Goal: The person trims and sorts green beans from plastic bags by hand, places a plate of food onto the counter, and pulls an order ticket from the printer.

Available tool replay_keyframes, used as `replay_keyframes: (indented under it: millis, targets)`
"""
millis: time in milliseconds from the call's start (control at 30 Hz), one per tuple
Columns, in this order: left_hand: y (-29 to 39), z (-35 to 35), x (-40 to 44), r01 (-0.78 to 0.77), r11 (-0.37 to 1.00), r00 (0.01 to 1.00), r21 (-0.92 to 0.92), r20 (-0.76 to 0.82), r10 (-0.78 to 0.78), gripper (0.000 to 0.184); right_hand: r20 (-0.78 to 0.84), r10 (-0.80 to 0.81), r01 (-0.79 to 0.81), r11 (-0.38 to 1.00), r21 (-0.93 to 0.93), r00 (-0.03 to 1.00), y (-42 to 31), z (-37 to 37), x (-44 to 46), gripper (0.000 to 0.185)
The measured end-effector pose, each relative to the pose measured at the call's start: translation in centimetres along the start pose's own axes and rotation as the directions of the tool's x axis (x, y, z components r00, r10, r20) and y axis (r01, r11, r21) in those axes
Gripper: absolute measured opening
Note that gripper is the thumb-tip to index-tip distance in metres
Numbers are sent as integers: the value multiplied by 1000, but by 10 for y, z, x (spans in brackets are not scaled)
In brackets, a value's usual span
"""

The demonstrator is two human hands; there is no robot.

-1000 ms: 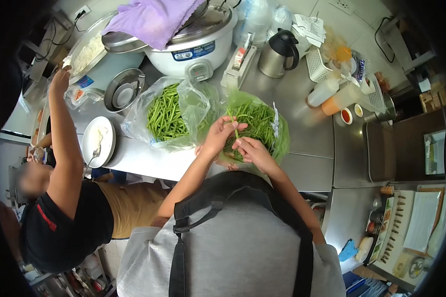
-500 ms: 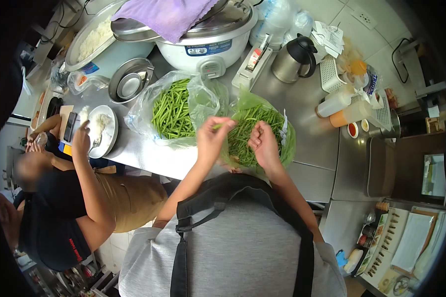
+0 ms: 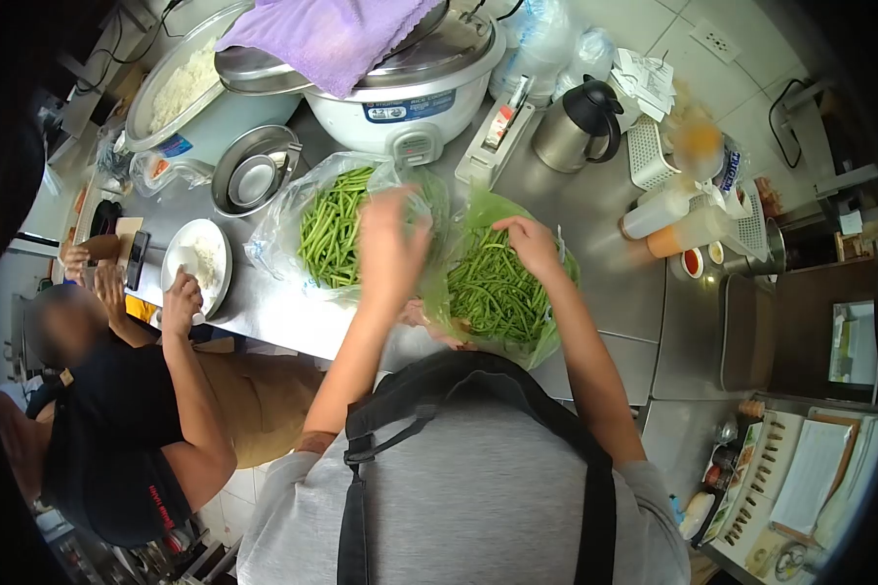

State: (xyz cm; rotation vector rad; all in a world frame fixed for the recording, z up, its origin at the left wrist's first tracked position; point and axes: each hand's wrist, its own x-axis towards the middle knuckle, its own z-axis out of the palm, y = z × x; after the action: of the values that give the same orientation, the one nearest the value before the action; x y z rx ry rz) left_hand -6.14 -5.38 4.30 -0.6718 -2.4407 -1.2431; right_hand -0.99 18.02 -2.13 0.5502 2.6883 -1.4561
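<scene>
A clear plastic bag [image 3: 275, 239] holds cut green beans [image 3: 330, 234] in short lengths. Over its right side is my left hand [image 3: 393, 249], smeared by motion, so its fingers and anything in them do not show clearly. To the right lies a green plastic bag [image 3: 488, 203] full of long, thin green beans [image 3: 502, 292]. My right hand [image 3: 535, 249] hovers at the upper part of this bag, fingers bent together in a pinch. What they pinch, if anything, is too small to make out.
Behind the bags stand a white rice cooker [image 3: 390, 117], a tape dispenser [image 3: 498, 132] and a steel jug [image 3: 571, 127]. Metal bowls [image 3: 254, 180] sit at left. A co-worker's hand [image 3: 180, 302] is at a plate of rice [image 3: 222, 255]. Sauce bottles [image 3: 688, 234] stand at right.
My left hand has moved left and up, from between the bags to over the cut beans. My right hand has risen slightly. The co-worker's hand has shifted at the plate.
</scene>
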Motion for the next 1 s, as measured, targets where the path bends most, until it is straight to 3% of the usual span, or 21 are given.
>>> replay_keyframes:
  millis: [67,133,200,267,333,367,400,433,467,533,667,767,833,1000]
  targets:
    - [14,42,-3,65,988,938,-143,347,-11,26,-79,5,7,988,156,997,22,-1,-7,30]
    - [3,94,-3,-52,999,893,-10,447,51,24,-59,37,-18,952,306,998,41,1,-20,30]
    - [-20,146,0,-82,964,783,252,614,-94,27,-48,108,-76,893,444,993,40,-6,-50,32]
    - [-37,179,-4,-131,949,780,287,621,-80,32,-98,0,37,926,375,995,49,-2,-70,32]
    - [-43,192,-2,-286,907,780,308,625,34,34,-171,-40,111,898,425,984,50,2,-82,33]
    - [-42,192,0,-294,908,760,299,649,32,31,-104,-45,83,915,396,994,58,-1,-85,32]
    - [-44,194,0,-300,921,762,248,643,75,27,-141,-37,103,863,494,989,60,3,-88,30]
    - [-34,186,1,-252,939,756,233,653,41,23,-142,-7,79,857,509,990,60,0,-91,29]
    - [-34,183,-3,-262,956,811,130,567,145,22,-125,21,49,849,526,992,60,0,-93,29]
    - [-5,158,-6,-258,966,827,11,519,215,18,-205,-10,113,859,499,979,74,12,-85,27]
    - [34,120,-26,-71,988,824,-139,550,137,15,-230,51,51,907,417,972,57,6,-97,46]
    - [49,109,-41,-351,922,799,-166,460,387,13,-230,34,58,922,383,973,46,-8,-108,46]
    - [65,103,-52,-392,903,794,-178,429,430,11,-305,-45,164,912,377,951,46,-4,-110,40]
    - [81,98,-63,-368,888,812,-275,371,451,23,-318,-66,162,945,285,946,49,-12,-132,31]
